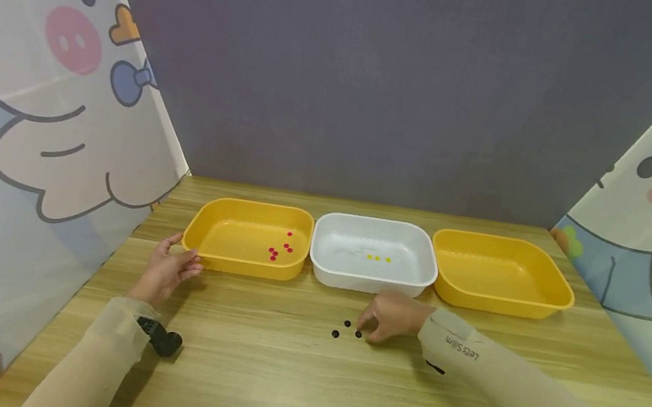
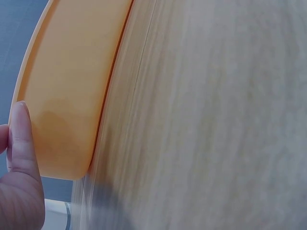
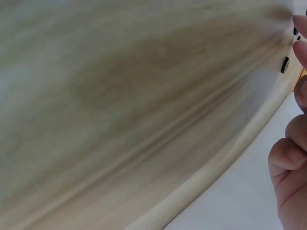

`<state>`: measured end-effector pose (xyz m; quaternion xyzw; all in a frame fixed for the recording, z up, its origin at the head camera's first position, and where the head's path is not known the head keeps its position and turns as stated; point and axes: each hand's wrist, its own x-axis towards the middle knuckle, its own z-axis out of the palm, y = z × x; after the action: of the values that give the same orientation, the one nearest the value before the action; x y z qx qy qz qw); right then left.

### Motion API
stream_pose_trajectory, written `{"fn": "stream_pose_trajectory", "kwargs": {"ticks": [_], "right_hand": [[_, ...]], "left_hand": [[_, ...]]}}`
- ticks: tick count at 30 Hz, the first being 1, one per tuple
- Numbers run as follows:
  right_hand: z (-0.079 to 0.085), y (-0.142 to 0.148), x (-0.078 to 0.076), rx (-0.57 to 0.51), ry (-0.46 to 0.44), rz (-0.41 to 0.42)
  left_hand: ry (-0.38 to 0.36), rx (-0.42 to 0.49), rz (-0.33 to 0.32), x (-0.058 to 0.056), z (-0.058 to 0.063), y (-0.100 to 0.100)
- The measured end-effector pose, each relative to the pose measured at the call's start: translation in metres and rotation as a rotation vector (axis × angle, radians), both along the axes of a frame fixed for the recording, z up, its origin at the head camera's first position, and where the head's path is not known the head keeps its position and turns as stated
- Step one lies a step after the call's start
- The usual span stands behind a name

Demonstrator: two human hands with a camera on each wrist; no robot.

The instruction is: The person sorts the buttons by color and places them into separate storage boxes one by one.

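Observation:
My left hand (image 1: 167, 270) holds the near left corner of the left yellow tray (image 1: 245, 267). In the left wrist view one digit of the hand (image 2: 21, 177) lies along the tray's outer wall (image 2: 72, 91), another at its rim. On the table, my right hand (image 1: 393, 316) reaches down in front of the white tray (image 1: 368, 283), index finger and thumb apart beside a small black disc (image 1: 358, 334). Two more black discs lie near it, one farther back (image 1: 347, 323) and one to the left (image 1: 336, 334). The right wrist view shows a black disc (image 3: 285, 64) near the fingertips.
Several red discs (image 1: 275, 253) lie in the left yellow tray, and three yellow discs (image 1: 377, 259) in the white tray. Another yellow tray (image 1: 497, 304) stands on the right. Behind the wooden table (image 1: 255, 378) rises a dark panel (image 1: 351, 98), with cartoon-printed sheets at both sides.

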<state>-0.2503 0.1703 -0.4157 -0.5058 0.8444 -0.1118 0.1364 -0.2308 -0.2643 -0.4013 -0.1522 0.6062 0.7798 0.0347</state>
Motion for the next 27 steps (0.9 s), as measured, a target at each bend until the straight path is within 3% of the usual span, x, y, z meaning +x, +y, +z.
{"fn": "stream_pose_trajectory", "kwargs": {"ticks": [17, 27], "right_hand": [[-0.0021, -0.0075, 0.0025, 0.045, 0.192, 0.098], [-0.0037, -0.0098, 0.0018, 0.056, 0.257, 0.114]], "left_hand": [[0.015, 0.002, -0.005, -0.0010, -0.0008, -0.0003], [0.020, -0.004, -0.002, -0.0001, -0.0015, -0.0005]]}}
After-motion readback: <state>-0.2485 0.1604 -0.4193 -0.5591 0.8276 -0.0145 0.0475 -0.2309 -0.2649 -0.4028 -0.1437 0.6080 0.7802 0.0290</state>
